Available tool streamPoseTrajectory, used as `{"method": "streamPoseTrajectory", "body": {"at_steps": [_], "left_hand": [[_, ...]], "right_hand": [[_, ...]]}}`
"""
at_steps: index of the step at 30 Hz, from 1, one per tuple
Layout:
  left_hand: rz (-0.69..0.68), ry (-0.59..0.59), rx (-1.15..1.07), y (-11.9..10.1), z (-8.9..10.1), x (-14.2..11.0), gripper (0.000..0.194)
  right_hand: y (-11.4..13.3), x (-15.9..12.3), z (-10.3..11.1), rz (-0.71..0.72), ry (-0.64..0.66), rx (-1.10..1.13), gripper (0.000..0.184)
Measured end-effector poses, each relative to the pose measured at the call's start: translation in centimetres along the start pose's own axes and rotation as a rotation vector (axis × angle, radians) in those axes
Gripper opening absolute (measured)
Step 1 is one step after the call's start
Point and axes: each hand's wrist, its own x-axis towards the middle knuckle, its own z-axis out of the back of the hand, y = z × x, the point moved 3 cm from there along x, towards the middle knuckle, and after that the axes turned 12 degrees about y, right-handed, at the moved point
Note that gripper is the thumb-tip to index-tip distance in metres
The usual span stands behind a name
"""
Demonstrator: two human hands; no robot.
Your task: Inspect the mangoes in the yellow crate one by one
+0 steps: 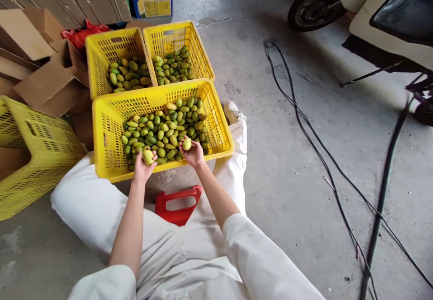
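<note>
My left hand (144, 172) is closed round a yellow-green mango (148, 157) at the near rim of the front yellow crate (162, 91). In my right hand (195, 155) is another pale mango (186, 144), held in the fingers with the palm turned up. Both fruits are raised above a heap of small green and yellowish mangoes (165, 131) lying in that crate. The crate stands between my spread legs, and my hands are apart from each other.
Two more yellow crates, one at the back left (98, 61) and one at the back right (203, 58), hold similar fruit. A tilted yellow crate (50, 142) and cardboard boxes (50, 83) are on the left. A red plastic piece (165, 210), black cables (314, 142) and a parked vehicle (361, 2) are also around.
</note>
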Motion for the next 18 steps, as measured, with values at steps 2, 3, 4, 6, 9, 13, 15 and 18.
{"method": "streamPoseTrajectory", "body": {"at_steps": [2,3,4,6,9,13,15,18], "left_hand": [[0.01,-0.024,0.003,0.0,0.0,0.0,0.027],[0.011,-0.045,0.011,0.1,0.1,0.1,0.026],[0.013,-0.066,0.023,0.2,0.2,0.1,0.024],[0.017,-0.098,0.061,0.5,0.4,0.4,0.019],[-0.027,-0.079,0.114,0.7,0.4,0.7,0.017],[-0.136,-0.096,0.12,0.5,0.1,0.7,0.018],[-0.154,-0.132,0.105,0.3,0.0,0.6,0.016],[-0.117,-0.111,0.045,0.1,-0.2,0.3,0.026]], "right_hand": [[-0.1,0.2,0.2,0.018,-0.016,-0.04,0.023],[-0.2,0.2,0.3,0.036,-0.021,-0.071,0.022],[-0.2,0.2,0.4,0.053,-0.026,-0.1,0.021],[-0.3,0.3,0.5,0.082,-0.044,-0.136,0.024],[-0.3,0.3,0.4,0.08,-0.061,-0.139,0.031],[-0.2,0.2,-0.3,0.047,-0.025,-0.135,0.027],[0.0,0.1,-0.7,0.044,-0.005,-0.108,0.02],[0.2,-0.2,-1.0,0.023,0.021,-0.051,0.027]]}}
